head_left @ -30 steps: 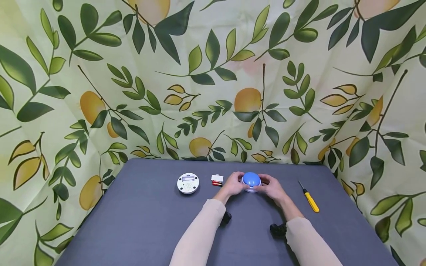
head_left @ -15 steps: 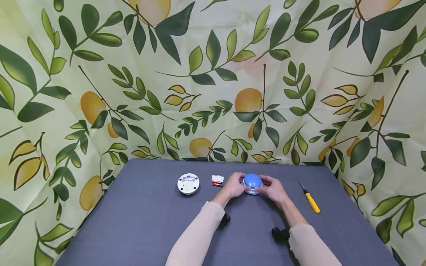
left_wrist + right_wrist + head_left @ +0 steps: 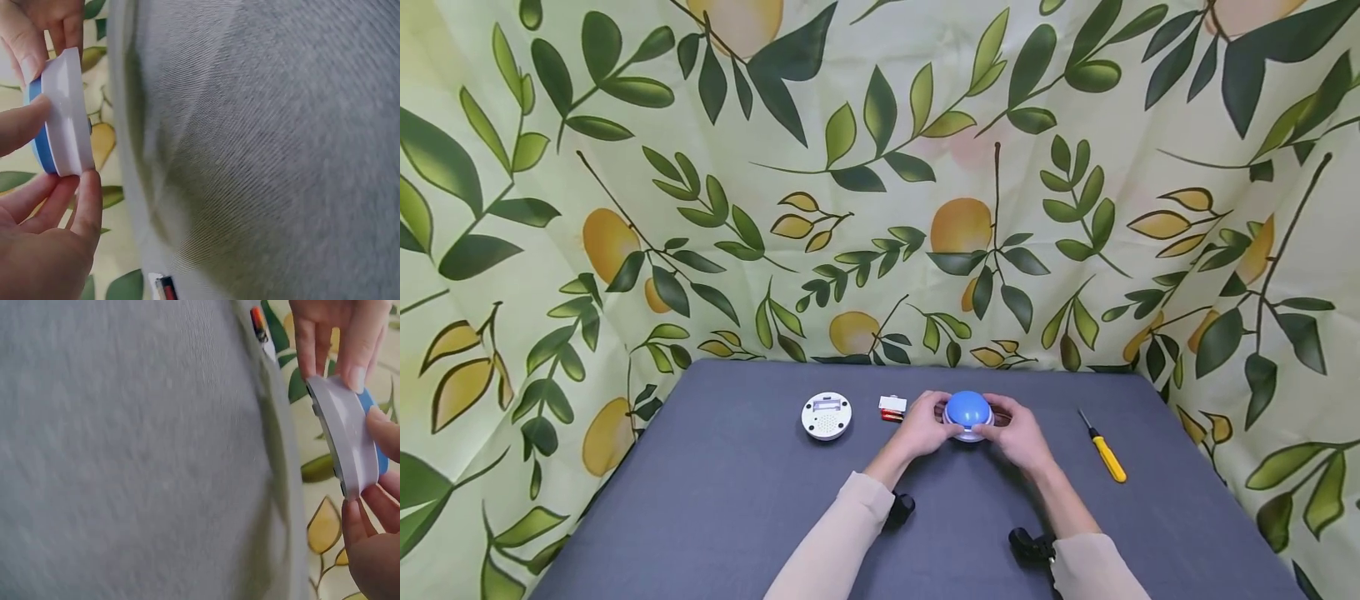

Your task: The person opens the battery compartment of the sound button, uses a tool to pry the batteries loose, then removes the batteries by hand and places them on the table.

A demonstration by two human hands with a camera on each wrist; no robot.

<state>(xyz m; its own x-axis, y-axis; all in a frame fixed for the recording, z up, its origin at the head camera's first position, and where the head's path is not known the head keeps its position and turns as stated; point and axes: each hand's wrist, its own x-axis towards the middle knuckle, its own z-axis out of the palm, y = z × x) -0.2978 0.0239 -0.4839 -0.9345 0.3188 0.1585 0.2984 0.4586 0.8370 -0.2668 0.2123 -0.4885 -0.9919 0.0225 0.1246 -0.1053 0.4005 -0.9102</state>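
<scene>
Both hands hold a round push button with a blue dome and a white base. My left hand grips its left side and my right hand its right, with the thumbs near each other at the front. In the left wrist view the white base stands on edge between the fingers, raised off the grey table. Small dark feet show along the underside of the button in the right wrist view. To the left lies a second white round unit, underside up, its battery compartment uncovered and speaker holes showing.
Red batteries and a small white cover lie just left of my left hand. A yellow-handled screwdriver rests at the right. The grey table ends at a leaf-patterned cloth behind and at the sides.
Both hands keep their hold on the button, which has come very slightly nearer to me. The second unit, batteries and screwdriver stay where they were.
</scene>
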